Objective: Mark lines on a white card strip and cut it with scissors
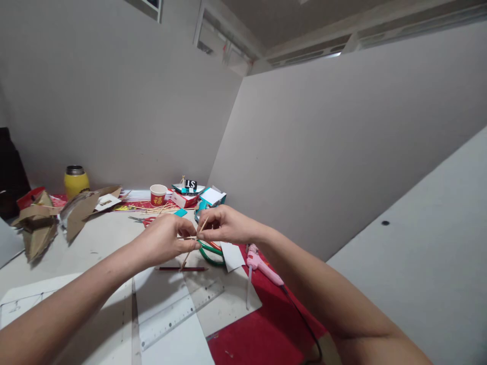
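Close together above the table, my hands hold thin wooden sticks that cross each other. My left hand (167, 238) is closed in a pinch, thumb and fingers on a short, roughly level stick. In my right hand (222, 225), also pinching, is a slanting wooden stick (186, 259) whose upper end rises past the fingertips. How the sticks meet is partly hidden by the fingers. Below them lies a dark pencil (182, 269). Green-handled scissors (212, 261) rest just behind and below my right hand.
A clear ruler (167, 324) lies on white sheets in front. To the right are a pink glue gun (262, 266) and its cord on red cloth. Behind stand a paper cup (158, 194), loose sticks (155, 208), red-handled scissors (147, 221), cardboard pieces (83, 210) and a yellow bottle (76, 182).
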A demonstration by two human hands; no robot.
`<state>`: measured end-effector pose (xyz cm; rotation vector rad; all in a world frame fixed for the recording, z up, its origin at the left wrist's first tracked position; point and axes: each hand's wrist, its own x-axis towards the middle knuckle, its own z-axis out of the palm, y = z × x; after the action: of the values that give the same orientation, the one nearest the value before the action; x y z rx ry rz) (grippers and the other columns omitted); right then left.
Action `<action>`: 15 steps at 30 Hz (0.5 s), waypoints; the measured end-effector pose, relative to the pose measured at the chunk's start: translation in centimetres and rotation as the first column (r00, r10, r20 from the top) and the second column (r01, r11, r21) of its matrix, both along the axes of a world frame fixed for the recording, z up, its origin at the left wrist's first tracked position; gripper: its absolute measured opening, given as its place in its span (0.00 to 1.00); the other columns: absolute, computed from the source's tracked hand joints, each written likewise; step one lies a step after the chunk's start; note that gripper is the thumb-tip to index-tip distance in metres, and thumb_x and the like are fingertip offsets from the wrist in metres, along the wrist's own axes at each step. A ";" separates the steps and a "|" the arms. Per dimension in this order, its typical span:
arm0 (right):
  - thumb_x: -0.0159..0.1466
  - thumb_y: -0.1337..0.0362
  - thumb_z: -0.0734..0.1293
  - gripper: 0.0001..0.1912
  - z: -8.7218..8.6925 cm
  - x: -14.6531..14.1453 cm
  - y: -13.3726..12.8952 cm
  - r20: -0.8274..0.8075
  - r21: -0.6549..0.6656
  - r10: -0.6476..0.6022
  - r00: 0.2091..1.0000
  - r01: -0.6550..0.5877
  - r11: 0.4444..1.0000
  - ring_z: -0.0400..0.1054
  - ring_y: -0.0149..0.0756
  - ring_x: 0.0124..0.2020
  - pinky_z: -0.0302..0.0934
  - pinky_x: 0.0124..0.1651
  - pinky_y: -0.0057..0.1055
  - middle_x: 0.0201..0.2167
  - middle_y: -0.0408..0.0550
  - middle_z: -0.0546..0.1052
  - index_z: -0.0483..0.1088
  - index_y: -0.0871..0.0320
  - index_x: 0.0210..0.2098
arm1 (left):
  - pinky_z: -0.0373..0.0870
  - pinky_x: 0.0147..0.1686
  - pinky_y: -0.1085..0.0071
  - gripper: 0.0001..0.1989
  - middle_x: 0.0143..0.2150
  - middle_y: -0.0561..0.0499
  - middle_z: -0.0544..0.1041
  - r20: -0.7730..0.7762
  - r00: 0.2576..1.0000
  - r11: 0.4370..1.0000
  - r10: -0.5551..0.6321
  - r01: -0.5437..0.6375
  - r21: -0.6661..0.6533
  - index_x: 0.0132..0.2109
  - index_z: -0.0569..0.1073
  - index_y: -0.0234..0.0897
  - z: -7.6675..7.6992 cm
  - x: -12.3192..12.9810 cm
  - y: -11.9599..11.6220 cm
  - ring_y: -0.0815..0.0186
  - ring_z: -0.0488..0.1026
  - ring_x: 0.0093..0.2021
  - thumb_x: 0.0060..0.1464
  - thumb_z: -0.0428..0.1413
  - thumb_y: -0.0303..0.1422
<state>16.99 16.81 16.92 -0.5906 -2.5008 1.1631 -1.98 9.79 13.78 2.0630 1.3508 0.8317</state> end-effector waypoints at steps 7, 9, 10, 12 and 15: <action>0.58 0.65 0.69 0.07 0.3 -0.1 0.1 0.073 0.073 0.024 0.997 -0.029 0.997 0.57 0.25 0.22 0.51 0.24 0.25 0.22 0.40 0.68 0.73 0.62 0.26 | 0.64 0.32 0.69 0.08 0.27 0.53 0.78 0.124 0.992 0.996 -0.021 0.031 -0.080 0.30 0.79 0.37 -0.1 0.3 0.1 0.64 0.72 0.30 0.52 0.56 0.33; 0.59 0.60 0.70 0.10 0.4 0.1 0.3 0.038 0.028 0.011 0.999 -0.012 1.000 0.57 0.25 0.22 0.52 0.24 0.25 0.22 0.40 0.69 0.74 0.62 0.27 | 0.65 0.33 0.69 0.08 0.27 0.53 0.78 0.177 0.984 0.994 -0.034 0.051 -0.093 0.29 0.78 0.37 0.0 0.2 0.2 0.65 0.72 0.30 0.52 0.56 0.34; 0.59 0.59 0.70 0.11 0.4 0.3 0.4 0.010 -0.005 0.002 1.000 -0.002 1.000 0.59 0.25 0.23 0.53 0.25 0.25 0.22 0.40 0.70 0.75 0.62 0.28 | 0.65 0.34 0.69 0.08 0.26 0.53 0.78 0.203 0.978 0.993 -0.039 0.060 -0.097 0.28 0.78 0.37 0.1 0.1 0.3 0.66 0.72 0.30 0.52 0.57 0.34; 0.59 0.56 0.71 0.13 0.4 0.6 0.5 -0.049 -0.073 -0.042 0.998 0.038 0.997 0.64 0.27 0.25 0.58 0.28 0.26 0.24 0.42 0.73 0.76 0.62 0.31 | 0.66 0.32 0.71 0.08 0.25 0.54 0.77 0.252 0.967 0.992 -0.039 0.067 -0.107 0.26 0.77 0.37 0.3 0.1 0.4 0.67 0.70 0.28 0.51 0.57 0.33; 0.59 0.54 0.71 0.15 0.0 0.9 0.7 -0.116 -0.137 -0.153 0.981 0.137 0.981 0.68 0.28 0.24 0.61 0.27 0.25 0.24 0.44 0.75 0.76 0.61 0.33 | 0.62 0.24 0.74 0.08 0.23 0.56 0.75 0.315 0.949 0.988 -0.013 0.060 -0.142 0.25 0.76 0.38 0.4 0.0 0.4 0.73 0.64 0.20 0.50 0.57 0.32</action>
<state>17.90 17.46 16.94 -0.6980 -2.2496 1.2713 -1.98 10.23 14.23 1.7485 1.1595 0.9642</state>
